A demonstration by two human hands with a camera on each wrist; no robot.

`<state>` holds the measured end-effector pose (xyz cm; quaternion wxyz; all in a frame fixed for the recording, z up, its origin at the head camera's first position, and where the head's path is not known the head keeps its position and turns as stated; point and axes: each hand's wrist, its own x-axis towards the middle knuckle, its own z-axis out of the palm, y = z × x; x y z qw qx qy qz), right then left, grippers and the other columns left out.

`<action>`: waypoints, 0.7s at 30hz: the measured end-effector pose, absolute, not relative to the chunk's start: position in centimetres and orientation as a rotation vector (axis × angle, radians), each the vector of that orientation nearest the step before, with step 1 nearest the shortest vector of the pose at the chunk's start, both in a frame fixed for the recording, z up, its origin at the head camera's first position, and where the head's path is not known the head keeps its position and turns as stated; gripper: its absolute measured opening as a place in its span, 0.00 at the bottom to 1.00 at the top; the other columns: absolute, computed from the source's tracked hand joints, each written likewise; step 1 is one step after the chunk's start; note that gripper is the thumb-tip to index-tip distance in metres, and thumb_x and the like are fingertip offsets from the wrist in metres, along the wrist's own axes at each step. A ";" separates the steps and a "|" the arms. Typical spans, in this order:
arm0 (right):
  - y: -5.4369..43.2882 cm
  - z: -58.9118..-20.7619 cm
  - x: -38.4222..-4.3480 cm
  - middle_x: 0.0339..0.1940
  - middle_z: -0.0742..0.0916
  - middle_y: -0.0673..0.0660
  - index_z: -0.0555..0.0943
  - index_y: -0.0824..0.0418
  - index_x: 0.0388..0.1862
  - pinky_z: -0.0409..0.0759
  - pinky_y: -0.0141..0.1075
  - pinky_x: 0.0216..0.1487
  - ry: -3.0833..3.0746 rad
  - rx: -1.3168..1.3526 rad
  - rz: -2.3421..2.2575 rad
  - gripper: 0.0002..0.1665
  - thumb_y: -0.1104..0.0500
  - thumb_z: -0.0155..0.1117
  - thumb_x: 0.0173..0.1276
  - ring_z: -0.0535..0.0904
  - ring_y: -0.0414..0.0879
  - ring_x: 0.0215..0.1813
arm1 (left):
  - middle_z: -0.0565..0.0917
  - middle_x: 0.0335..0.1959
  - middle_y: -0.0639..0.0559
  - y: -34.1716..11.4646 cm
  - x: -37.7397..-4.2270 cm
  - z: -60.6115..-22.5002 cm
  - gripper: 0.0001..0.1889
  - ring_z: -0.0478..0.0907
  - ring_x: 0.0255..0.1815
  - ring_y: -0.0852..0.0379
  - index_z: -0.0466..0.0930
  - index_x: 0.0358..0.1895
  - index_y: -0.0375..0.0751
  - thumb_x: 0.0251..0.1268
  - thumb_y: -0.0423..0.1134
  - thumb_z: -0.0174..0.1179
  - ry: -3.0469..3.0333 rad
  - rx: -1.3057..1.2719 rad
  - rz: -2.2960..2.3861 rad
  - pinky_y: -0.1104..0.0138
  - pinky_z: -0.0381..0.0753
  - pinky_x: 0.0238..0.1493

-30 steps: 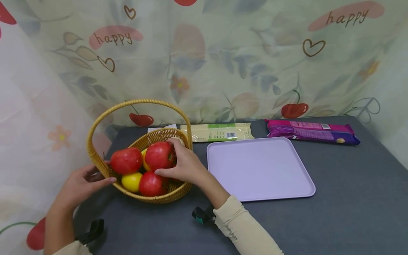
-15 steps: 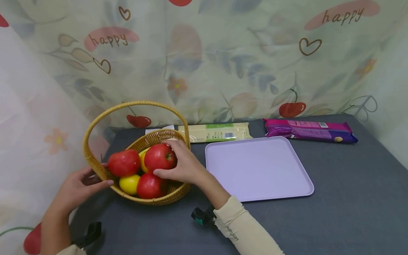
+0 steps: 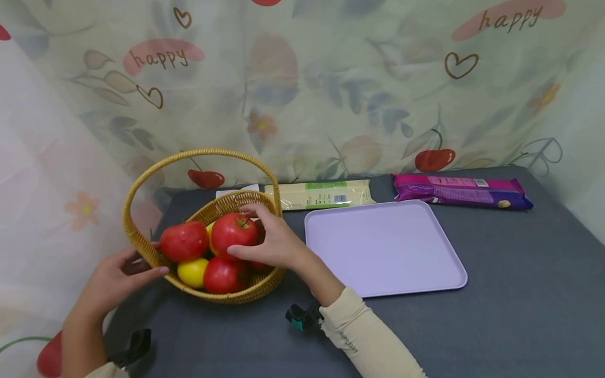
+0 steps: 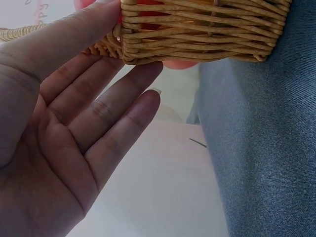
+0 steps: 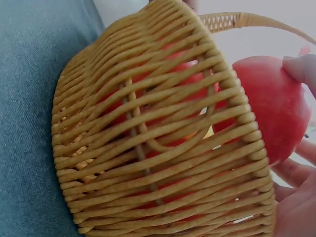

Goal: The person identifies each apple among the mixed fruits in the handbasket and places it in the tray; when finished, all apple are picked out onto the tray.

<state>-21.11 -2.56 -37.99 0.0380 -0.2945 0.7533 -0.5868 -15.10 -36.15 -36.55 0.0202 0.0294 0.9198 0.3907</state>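
Dark tabletop (image 3: 520,289) bears wicker basket (image 3: 264,287), rim pinched by left hand (image 3: 111,278), whose extended fingers (image 4: 101,111) outside the weave show clearly only in the left wrist view; right hand (image 3: 276,241), the nearer, grips one roundish red apple (image 3: 232,236), palm to its right, in the basket's mouth above other fruit (image 3: 226,275)

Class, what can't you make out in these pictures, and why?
Head view: the floor of the basket, covered by fruit.
Head view: the rest of the white item, behind the basket.
Head view: fine print on the purple packet, too small.
Right wrist view: part of the right hand, cut by the right edge.
Left wrist view: part of the left hand, cut by the left edge.
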 end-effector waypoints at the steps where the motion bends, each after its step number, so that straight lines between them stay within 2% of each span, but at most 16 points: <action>1: -2.5 -37.9 -21.1 0.60 0.78 0.47 0.68 0.52 0.68 0.81 0.34 0.51 2.306 -0.911 -1.798 0.42 0.47 0.76 0.58 0.75 0.43 0.57 | 0.75 0.64 0.30 -36.1 -15.1 -36.6 0.37 0.79 0.45 0.76 0.68 0.72 0.32 0.65 0.47 0.70 2.852 0.099 1.219 0.72 0.84 0.39; 9: -1.8 -36.8 -20.5 0.59 0.79 0.47 0.70 0.53 0.67 0.82 0.34 0.50 2.234 -0.886 -1.828 0.41 0.49 0.78 0.57 0.77 0.44 0.55 | 0.76 0.63 0.29 -36.0 -15.1 -36.6 0.36 0.79 0.43 0.76 0.68 0.71 0.31 0.65 0.46 0.70 2.866 0.112 1.231 0.71 0.84 0.38; 21: 0.5 -35.8 -20.0 0.56 0.80 0.47 0.73 0.49 0.64 0.84 0.34 0.47 2.326 -0.958 -1.715 0.38 0.49 0.78 0.56 0.77 0.45 0.54 | 0.76 0.63 0.29 -36.1 -15.2 -36.8 0.36 0.79 0.44 0.76 0.69 0.70 0.31 0.64 0.45 0.70 2.873 0.122 1.243 0.71 0.85 0.39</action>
